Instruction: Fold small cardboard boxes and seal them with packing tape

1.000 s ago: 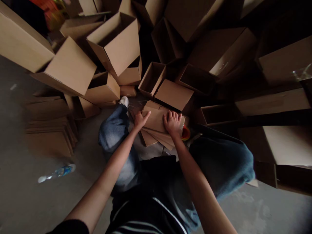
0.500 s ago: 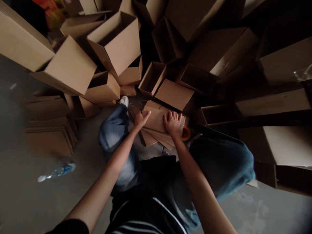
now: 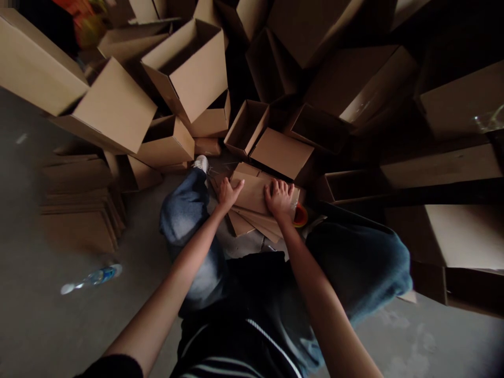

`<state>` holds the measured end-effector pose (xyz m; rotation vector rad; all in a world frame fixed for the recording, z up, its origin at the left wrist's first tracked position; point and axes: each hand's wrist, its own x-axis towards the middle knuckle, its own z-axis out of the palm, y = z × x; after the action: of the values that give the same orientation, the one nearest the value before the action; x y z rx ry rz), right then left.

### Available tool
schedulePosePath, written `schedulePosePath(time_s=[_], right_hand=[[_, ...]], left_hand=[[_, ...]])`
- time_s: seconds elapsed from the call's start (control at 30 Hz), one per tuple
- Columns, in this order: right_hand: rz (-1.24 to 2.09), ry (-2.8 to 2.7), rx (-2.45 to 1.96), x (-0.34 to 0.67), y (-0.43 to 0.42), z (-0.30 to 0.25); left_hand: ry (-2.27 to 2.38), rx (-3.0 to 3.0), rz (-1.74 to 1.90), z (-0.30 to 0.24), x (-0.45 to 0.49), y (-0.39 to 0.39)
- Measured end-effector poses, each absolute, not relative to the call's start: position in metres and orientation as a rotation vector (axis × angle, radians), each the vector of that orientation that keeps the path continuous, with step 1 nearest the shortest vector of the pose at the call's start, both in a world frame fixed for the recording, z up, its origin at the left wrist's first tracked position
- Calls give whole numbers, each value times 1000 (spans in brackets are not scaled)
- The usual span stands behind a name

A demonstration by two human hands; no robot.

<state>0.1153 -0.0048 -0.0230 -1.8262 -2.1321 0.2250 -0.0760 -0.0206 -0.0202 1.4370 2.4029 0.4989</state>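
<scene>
A closed or folded cardboard piece lies in front of me between my legs, on top of several loose flat cardboard sheets. My left hand is at its left end, thumb over the top and fingers round the edge. Spread flat on the right part of its top is my right hand, fingers apart and pressing on the surface. Close to that hand, by the right end, sits an orange-red ring-shaped roll, partly hidden; it looks like a tape roll.
Open cardboard boxes are heaped in front and to the right. One small open box stands just beyond the sheets. At the left is a stack of flattened cardboard. A plastic bottle lies on the floor nearby.
</scene>
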Motion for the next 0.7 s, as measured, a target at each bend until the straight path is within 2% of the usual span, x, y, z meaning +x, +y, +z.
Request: schedulePosePath(time_s=[0.23,0.7], right_hand=[[218,-2130,-1808,116,-6,-23],[199,-2127,-1802,116,-6,-24]], left_hand=[[2436,1781,485,-16,-64,-26],[2012,2160,356,-6,-35,-46]])
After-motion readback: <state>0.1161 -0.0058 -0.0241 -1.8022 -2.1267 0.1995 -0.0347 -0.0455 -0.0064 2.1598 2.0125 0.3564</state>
